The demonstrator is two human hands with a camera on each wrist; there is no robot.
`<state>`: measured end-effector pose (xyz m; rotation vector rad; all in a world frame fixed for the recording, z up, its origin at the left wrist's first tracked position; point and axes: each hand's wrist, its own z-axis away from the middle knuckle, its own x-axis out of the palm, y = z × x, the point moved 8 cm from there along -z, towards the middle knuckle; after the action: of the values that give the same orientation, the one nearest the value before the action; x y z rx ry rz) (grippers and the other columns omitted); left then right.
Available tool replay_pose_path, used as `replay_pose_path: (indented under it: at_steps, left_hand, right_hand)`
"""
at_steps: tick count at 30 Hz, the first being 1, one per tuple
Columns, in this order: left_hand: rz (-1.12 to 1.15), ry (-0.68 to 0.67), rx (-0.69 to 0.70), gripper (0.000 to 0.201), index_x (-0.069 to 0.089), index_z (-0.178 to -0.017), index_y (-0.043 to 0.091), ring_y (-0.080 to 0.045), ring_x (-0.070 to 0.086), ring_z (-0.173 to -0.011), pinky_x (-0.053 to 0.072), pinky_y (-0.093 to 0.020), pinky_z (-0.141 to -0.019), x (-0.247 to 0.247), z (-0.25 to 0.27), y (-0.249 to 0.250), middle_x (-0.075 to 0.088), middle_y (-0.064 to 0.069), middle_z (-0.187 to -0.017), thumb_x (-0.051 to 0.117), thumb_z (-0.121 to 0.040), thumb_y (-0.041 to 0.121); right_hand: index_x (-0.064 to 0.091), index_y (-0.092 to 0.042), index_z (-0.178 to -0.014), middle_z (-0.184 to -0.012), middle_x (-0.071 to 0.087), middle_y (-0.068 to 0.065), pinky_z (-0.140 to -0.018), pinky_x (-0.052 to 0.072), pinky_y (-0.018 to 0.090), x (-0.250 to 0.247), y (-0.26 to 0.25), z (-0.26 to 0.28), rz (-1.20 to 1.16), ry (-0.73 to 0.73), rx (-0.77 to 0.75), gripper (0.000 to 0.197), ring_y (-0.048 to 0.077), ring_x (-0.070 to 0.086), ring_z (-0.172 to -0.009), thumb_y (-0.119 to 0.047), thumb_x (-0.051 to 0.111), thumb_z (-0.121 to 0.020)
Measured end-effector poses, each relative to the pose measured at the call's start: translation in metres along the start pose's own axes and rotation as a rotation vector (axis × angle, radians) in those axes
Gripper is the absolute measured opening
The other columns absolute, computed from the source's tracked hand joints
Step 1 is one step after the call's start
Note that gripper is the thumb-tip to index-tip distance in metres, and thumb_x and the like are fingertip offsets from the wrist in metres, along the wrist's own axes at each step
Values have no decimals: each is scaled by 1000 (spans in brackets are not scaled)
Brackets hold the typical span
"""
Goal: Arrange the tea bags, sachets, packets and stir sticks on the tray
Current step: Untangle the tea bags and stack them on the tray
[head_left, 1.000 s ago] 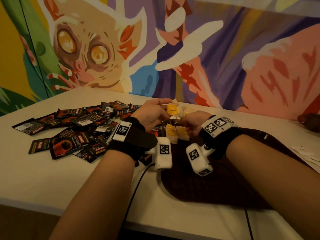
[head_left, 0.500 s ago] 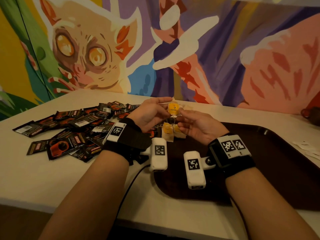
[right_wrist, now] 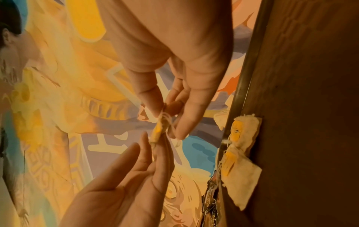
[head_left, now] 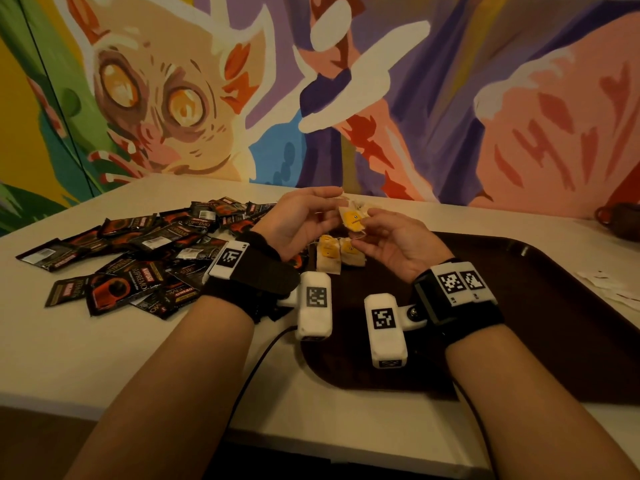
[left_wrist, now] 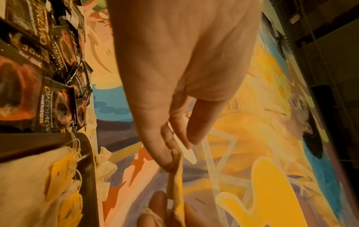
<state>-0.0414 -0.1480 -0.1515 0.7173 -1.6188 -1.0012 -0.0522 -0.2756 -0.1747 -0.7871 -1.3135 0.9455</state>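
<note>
Both hands pinch one tea bag [head_left: 352, 218] (yellow tag) above the tray [head_left: 540, 306]: left hand [head_left: 298, 223] its top, right hand [head_left: 398, 245] its string.

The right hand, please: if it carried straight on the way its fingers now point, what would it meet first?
Probably the tea bag it already pinches, then the left hand fingers just beyond; depth between them is unclear.
</note>
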Motion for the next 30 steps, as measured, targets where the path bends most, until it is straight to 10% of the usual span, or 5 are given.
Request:
replay_pose_path:
  at_steps: [12, 16, 26, 30]
  left_hand:
    - [-299, -119, -142, 23, 59, -114, 9, -11, 62, -78, 49, -20, -72, 7, 5, -14, 69, -3, -85, 48, -97, 19]
    - [-387, -170, -205, 29, 59, -122, 12, -5, 61, -70, 49, -15, -66, 8, 7, -21, 67, -1, -84, 49, -95, 6]
    - [-347, -11, -118, 44, 47, -134, 4, -9, 58, -72, 47, -17, -62, -5, 5, -11, 62, -7, -91, 44, -92, -10]
    - [-359, -31, -172, 37, 53, -127, 9, -7, 59, -75, 48, -16, -65, -3, 5, -14, 62, -5, -94, 44, -94, -6]
  right_hand:
    - [56, -11, -93, -80, 63, 8, -67, 51, 28, 2, -16, 2, 82, -41, -178, 32, 17, 60, -76, 18, 47, -83]
    - [53, -10, -95, -83, 61, 7, -58, 53, 22, 9, -20, 5, 149, -100, -248, 38, 16, 62, -77, 24, 48, -78]
    - [59, 0, -113, -93, 66, 8, -80, 49, 26, 6, -3, -7, 225, -83, -154, 26, 15, 62, -85, 1, 58, -87]
    - [63, -3, -91, -74, 70, 4, -68, 54, 22, 11, -3, -9, 196, -113, -136, 12, 11, 66, -69, 4, 53, -89]
